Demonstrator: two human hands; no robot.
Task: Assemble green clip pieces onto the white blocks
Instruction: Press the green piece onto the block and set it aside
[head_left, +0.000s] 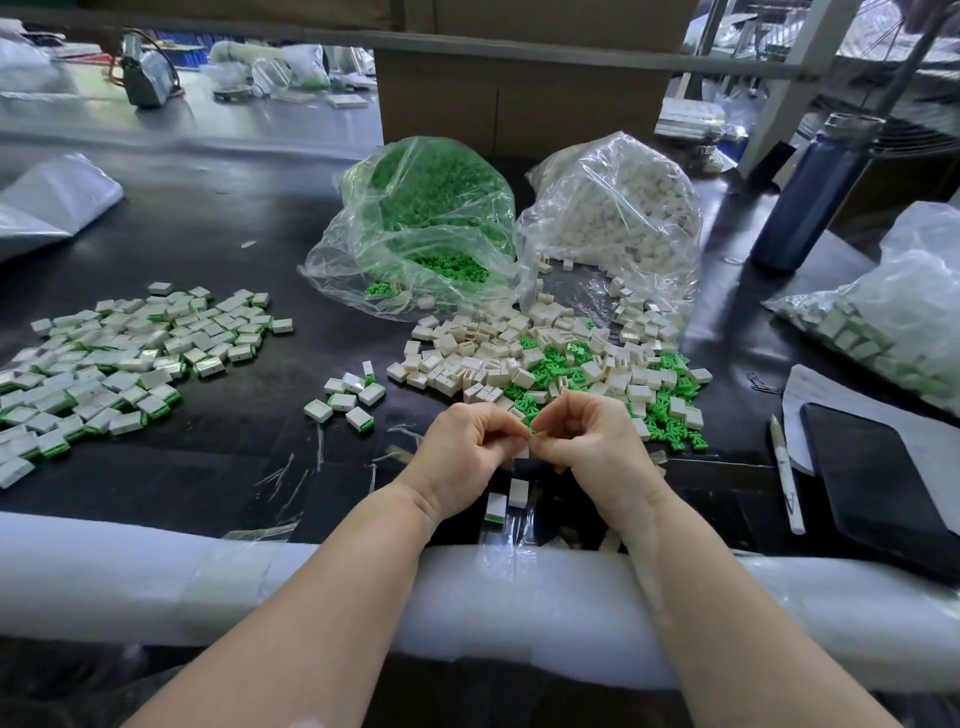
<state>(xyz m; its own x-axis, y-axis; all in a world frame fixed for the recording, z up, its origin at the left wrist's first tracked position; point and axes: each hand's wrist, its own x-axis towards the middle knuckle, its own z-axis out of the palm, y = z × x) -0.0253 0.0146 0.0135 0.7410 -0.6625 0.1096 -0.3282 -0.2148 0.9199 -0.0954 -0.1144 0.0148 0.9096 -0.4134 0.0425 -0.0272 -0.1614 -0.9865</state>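
Two hands met above the dark table: left hand (467, 447) and right hand (587, 441) curled, fingertips pinching a small, mostly hidden piece; its orientation was unreadable. Boxy white blocks (498, 353) and green clips (670, 410) lay scattered just beyond.

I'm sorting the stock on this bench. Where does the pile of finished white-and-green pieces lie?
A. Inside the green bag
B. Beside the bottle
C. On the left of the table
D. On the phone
C: the finished pile spreads over the left of the table, apart from the loose mix of parts in front of the bags.
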